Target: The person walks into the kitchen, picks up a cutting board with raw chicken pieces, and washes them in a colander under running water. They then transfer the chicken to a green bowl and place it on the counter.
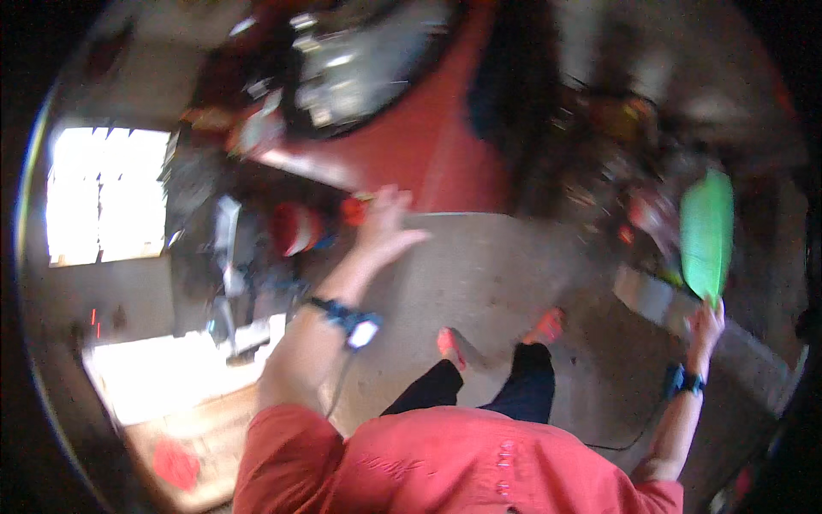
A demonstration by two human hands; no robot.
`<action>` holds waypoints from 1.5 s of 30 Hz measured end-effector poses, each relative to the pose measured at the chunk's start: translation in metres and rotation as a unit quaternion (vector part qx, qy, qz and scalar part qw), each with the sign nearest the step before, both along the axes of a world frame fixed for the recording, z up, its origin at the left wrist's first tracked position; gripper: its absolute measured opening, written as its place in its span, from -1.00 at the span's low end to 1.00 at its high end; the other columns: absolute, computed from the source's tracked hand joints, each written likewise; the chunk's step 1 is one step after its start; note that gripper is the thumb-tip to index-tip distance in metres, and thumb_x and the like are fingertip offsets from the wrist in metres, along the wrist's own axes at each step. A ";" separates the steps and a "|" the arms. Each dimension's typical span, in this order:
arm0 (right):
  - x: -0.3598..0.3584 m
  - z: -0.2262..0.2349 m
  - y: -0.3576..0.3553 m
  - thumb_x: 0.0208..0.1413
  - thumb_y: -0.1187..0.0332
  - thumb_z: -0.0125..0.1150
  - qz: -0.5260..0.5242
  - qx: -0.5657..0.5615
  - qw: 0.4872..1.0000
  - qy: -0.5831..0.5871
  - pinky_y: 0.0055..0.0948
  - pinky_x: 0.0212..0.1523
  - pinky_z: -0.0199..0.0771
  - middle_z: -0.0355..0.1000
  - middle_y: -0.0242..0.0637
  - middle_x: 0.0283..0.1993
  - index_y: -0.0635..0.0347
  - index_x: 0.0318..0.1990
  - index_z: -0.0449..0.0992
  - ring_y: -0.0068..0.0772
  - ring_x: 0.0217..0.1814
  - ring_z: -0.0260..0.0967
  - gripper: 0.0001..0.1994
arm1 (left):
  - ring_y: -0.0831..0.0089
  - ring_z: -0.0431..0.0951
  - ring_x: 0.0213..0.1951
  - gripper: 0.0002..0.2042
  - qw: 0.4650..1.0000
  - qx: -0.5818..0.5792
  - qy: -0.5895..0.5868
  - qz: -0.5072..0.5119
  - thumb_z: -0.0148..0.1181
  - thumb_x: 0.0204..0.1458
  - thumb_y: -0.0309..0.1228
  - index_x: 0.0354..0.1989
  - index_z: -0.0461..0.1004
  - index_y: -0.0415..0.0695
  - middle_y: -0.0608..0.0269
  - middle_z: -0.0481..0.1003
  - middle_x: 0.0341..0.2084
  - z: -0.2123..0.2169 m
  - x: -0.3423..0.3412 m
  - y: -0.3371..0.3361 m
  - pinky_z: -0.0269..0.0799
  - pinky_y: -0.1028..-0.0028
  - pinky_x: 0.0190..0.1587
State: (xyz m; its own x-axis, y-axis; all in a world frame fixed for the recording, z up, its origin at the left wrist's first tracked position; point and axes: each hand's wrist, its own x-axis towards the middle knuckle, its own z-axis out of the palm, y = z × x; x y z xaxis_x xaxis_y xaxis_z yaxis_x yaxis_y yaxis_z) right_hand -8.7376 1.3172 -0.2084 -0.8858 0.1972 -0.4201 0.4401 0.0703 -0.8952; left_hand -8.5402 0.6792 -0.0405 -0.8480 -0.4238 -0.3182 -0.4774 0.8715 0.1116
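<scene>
Well right of the red floor patch (445, 163), the right hand (706, 322) is held outstretched, fingers closed on the lower end; near the patch, the left hand (382, 230) is raised, fingers spread. Bright, long and round-topped is the gripped green panel (707, 227).

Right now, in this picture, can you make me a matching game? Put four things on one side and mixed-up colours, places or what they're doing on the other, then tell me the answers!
Things:
1. window
2. right hand
3. left hand
4. trousers

Clues:
A. gripping the end of a long green thing
B. black
C. bright white, over on the left side
D. open, with the thumb sticking out

Right pairs: 1-C, 2-A, 3-D, 4-B
</scene>
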 end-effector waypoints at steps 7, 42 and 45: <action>0.083 0.027 -0.175 -0.03 0.39 0.36 0.436 0.143 0.838 -0.296 -0.34 -0.78 0.38 0.38 -0.21 -0.57 0.31 -0.08 0.40 -0.33 -0.78 0.32 -0.63 | 0.08 0.11 0.37 -0.23 0.957 0.251 0.112 0.097 0.41 -0.16 -0.18 0.29 0.27 -0.13 -0.06 0.16 0.32 -0.007 0.115 0.000 0.05 0.22 0.38; 0.497 0.241 -1.188 -0.07 0.46 0.39 0.772 -0.118 0.622 0.059 -0.58 -0.25 0.43 0.49 -0.36 -0.28 0.23 -0.12 0.49 -0.58 -0.29 0.44 -0.68 | 0.16 0.61 -0.41 -0.54 0.193 0.327 0.590 0.713 0.21 0.08 -0.09 -0.07 0.45 -0.29 0.01 0.58 -0.28 0.015 0.814 -0.431 0.57 0.24 -0.39; 0.532 0.229 -1.284 -0.14 0.36 0.47 0.796 -0.068 0.567 0.201 -0.52 -0.25 0.45 0.50 -0.31 -0.28 0.21 -0.18 0.53 -0.52 -0.28 0.46 -0.67 | 0.10 0.60 -0.30 -0.50 0.129 0.310 0.638 0.693 0.17 0.12 -0.05 -0.10 0.44 -0.34 -0.02 0.55 -0.23 0.014 0.847 -0.482 0.56 0.22 -0.26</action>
